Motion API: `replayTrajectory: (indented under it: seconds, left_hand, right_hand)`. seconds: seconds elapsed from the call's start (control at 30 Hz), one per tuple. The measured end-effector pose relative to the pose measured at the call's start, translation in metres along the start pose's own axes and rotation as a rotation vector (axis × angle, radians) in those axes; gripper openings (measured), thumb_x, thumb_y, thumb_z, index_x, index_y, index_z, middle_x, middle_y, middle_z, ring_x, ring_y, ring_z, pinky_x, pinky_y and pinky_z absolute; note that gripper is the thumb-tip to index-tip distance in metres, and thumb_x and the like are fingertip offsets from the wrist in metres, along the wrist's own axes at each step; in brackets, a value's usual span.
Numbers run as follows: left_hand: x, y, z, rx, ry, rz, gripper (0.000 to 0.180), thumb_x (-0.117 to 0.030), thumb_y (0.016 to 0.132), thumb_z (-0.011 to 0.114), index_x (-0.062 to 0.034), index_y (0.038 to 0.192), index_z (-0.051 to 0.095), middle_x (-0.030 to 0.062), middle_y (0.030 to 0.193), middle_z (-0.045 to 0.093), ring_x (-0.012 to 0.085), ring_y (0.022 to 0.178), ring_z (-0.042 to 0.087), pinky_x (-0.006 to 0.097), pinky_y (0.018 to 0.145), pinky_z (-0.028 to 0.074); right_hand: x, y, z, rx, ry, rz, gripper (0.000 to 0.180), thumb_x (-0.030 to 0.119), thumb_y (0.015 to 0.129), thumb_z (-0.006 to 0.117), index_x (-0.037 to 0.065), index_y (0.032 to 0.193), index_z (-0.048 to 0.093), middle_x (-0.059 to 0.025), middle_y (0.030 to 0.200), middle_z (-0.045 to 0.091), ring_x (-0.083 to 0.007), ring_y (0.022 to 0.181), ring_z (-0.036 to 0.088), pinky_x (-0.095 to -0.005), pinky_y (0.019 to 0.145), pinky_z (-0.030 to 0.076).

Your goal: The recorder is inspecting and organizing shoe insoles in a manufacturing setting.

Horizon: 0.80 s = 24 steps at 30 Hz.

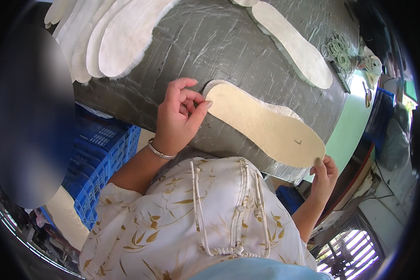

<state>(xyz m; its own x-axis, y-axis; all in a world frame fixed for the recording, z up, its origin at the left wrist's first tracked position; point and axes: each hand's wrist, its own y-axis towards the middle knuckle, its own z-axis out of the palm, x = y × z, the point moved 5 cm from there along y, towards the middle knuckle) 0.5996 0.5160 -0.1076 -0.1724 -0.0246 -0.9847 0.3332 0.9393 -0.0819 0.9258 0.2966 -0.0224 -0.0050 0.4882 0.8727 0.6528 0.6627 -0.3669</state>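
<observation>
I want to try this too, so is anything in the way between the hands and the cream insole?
No, nothing visible. The left hand pinches the cream insole at its left end, the right hand at its right. A white insole peeks out beyond its far edge.

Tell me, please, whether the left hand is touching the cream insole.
Touching: the head view shows the left hand with its thumb tip on one end of the cream insole.
</observation>
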Motion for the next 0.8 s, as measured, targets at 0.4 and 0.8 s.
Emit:
replayTrajectory:
  seconds: [0.4, 0.8]
  left_hand:
    - [0.006, 0.006, -0.003, 0.025, 0.048, -0.011, 0.046, 0.0, 0.08, 0.073, -0.0021, 0.119, 0.048, 0.0022, 0.078, 0.066, 0.0004, 0.052, 0.041, 0.016, 0.047, 0.034]
    - [0.009, 0.009, -0.006, 0.039, 0.031, -0.045, 0.042, 0.0, 0.08, 0.073, -0.0011, 0.116, 0.051, 0.0034, 0.078, 0.066, 0.0003, 0.051, 0.041, 0.017, 0.047, 0.034]
  right_hand:
    - [0.017, 0.006, -0.003, 0.01, -0.015, 0.001, 0.017, 0.011, 0.084, 0.072, -0.004, 0.092, 0.066, -0.0038, 0.08, 0.064, -0.008, 0.062, 0.051, -0.0205, 0.056, 0.038]
    - [0.022, 0.007, -0.003, 0.04, 0.031, -0.01, 0.015, 0.009, 0.084, 0.071, -0.003, 0.092, 0.065, -0.0048, 0.081, 0.065, -0.0079, 0.061, 0.052, -0.0203, 0.056, 0.04]
